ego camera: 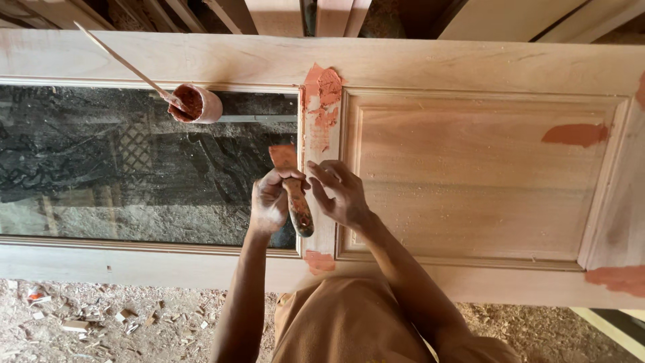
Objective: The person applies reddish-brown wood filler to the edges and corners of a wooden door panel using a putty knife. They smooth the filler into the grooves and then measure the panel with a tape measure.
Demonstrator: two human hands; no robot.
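Left hand (270,202) grips putty knife (293,190), right hand (339,193) half-open steadying its handle; best keep blade flat, spreading filler thinly up door stile (321,134).

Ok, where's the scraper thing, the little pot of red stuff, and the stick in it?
Putty knife (285,158), head view: on its paste-coated blade.
Pot of red filler (196,103), head view: on its open mouth.
Stirring stick (117,57), head view: on its middle.

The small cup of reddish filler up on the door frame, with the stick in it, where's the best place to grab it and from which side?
Probably grip the cup around its pale outer wall, coming from its right, closed end. It lies tilted on the door frame with its filler-coated mouth facing left, and the stick juts out up-left, so that side is messy and blocked.
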